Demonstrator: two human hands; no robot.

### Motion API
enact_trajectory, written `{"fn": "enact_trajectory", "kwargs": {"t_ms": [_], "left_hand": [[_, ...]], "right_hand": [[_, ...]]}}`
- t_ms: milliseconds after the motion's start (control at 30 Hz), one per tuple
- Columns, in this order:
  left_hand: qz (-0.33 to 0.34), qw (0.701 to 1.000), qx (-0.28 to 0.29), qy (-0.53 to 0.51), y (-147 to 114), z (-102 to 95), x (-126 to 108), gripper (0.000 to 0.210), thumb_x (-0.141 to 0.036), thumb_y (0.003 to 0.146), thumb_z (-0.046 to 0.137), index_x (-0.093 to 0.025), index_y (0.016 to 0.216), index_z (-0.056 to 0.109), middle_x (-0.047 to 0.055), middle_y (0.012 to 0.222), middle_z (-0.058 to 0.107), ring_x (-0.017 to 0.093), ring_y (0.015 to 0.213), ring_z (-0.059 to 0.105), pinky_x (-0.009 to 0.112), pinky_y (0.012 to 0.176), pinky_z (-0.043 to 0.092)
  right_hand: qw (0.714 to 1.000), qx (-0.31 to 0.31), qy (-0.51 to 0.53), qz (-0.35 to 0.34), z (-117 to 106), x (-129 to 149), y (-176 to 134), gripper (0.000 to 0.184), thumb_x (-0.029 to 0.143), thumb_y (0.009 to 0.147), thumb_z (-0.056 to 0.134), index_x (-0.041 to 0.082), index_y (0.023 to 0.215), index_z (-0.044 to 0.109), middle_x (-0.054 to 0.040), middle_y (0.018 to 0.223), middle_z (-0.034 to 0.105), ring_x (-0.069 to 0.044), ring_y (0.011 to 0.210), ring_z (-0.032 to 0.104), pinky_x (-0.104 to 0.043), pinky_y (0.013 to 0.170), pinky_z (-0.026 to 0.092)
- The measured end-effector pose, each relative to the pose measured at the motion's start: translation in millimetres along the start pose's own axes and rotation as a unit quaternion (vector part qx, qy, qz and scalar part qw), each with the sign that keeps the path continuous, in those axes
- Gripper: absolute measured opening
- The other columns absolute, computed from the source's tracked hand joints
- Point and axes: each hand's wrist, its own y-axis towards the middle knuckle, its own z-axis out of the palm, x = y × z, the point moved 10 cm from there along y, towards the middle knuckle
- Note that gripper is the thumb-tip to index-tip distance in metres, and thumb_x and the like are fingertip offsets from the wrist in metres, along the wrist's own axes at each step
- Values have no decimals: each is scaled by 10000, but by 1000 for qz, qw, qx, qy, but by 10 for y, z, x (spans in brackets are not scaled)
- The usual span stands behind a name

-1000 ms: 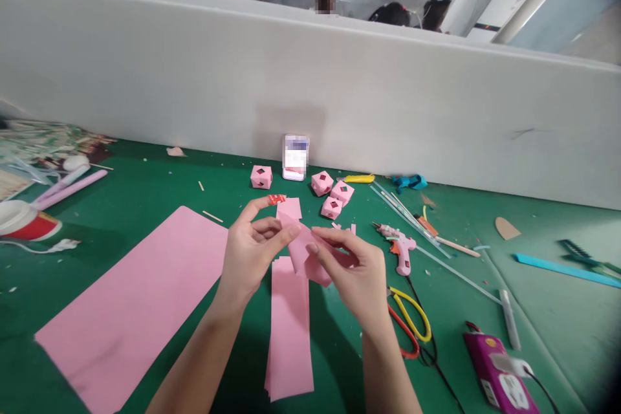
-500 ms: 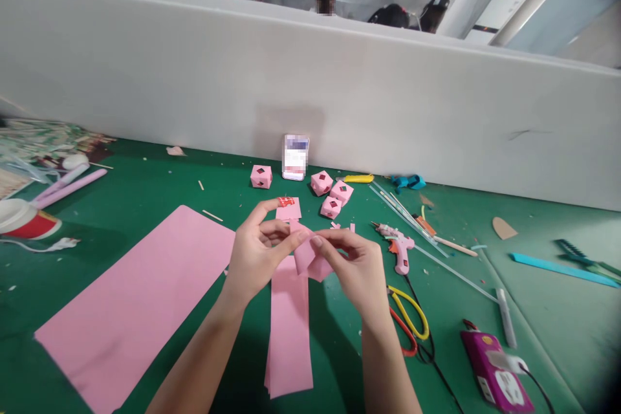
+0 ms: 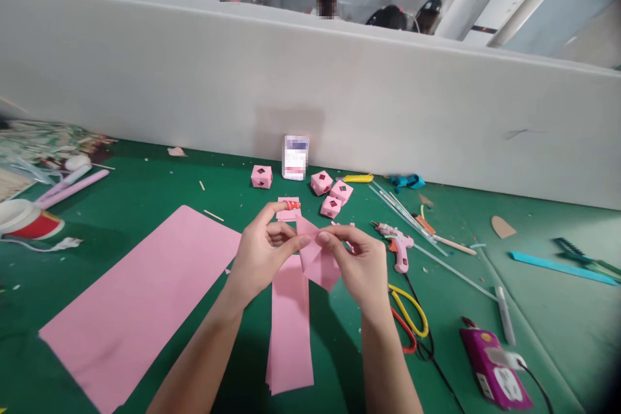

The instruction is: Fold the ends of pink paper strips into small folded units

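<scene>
Left hand (image 3: pixel 262 252) pinches the folded pink paper piece (image 3: pixel 320 266) by its left side, thumb facing the viewer and the supporting fingers partly hidden; its index finger, tip wrapped in red, sticks out toward the far side. Just below, on the near side, lies a stack of pink paper strips (image 3: pixel 291 330). The folded piece is held up between the two hands, above the table and right of that stack. It looks very light, thin yet fairly crisp: likely to keep a crease, but easy to bend or dent under a hard squeeze. Edges and creases seem the best places to take hold, with fingertips only; the broad faces would probably buckle. It hardly looks slippery. Right hand (image 3: pixel 359 265) grips its upper right part between thumb and forefinger, the other fingers curled behind. Farther right lies a pink glue gun (image 3: pixel 400 246), well apart from the paper.
</scene>
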Motion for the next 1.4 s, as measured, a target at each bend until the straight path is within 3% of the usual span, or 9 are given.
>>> {"fn": "enact_trajectory", "kwargs": {"t_ms": [67,267,433,633,900,1133,1267,1400], "left_hand": [[2,1000,0,5,1,-5,1,527,-359,771,819,-239,1202,540,-53,683,695,169,677,703,265,685,556],[-12,995,88,55,-8,172,67,567,-343,811,786,-261,1305,520,-44,707,723,189,722,726,316,774,564],[-2,995,84,61,-21,188,61,564,-298,818,770,-270,1321,519,-55,722,726,189,727,737,335,821,569],[6,993,103,64,-28,217,44,539,-281,840,742,-274,1331,519,-16,821,767,200,796,743,370,887,561],[35,994,97,45,-17,213,-5,471,-261,889,673,-262,1332,513,5,903,721,180,846,712,321,824,560],[44,998,-23,-45,34,-63,-15,464,-313,858,742,-221,1243,500,-12,837,695,172,871,706,282,806,550],[44,999,-18,-19,32,-70,-30,454,-306,853,749,-210,1227,510,-33,751,695,178,831,714,293,818,538],[65,998,16,15,-3,40,-94,411,-321,870,736,-228,1208,522,-30,785,727,163,800,704,289,809,534]], "right_hand": [[1000,-8,-3,0,-11,4,-4,111,295,859,725,225,810,798,-33,814,796,-205,774,721,-293,701,550],[1000,-27,1,11,-74,-34,9,142,329,858,717,217,812,793,-42,802,789,-202,739,715,-277,629,548],[999,-27,-17,6,-122,-59,43,156,346,842,730,213,798,798,-57,820,796,-221,756,715,-309,672,552],[997,-70,-9,12,-280,-108,53,194,392,840,752,202,830,791,-47,817,781,-207,746,698,-317,702,540],[997,-71,26,20,-274,-139,34,239,437,850,747,200,868,774,-55,824,768,-221,783,707,-326,695,555],[998,-37,50,20,-210,-118,43,211,409,853,749,199,837,748,-42,777,754,-200,742,701,-308,702,550],[996,-27,82,25,-181,-153,52,189,386,848,770,211,917,749,-42,858,775,-198,800,715,-305,752,553],[989,42,134,54,-23,-216,62,293,389,816,799,216,1048,752,-66,997,787,-227,892,725,-310,764,570]]}}
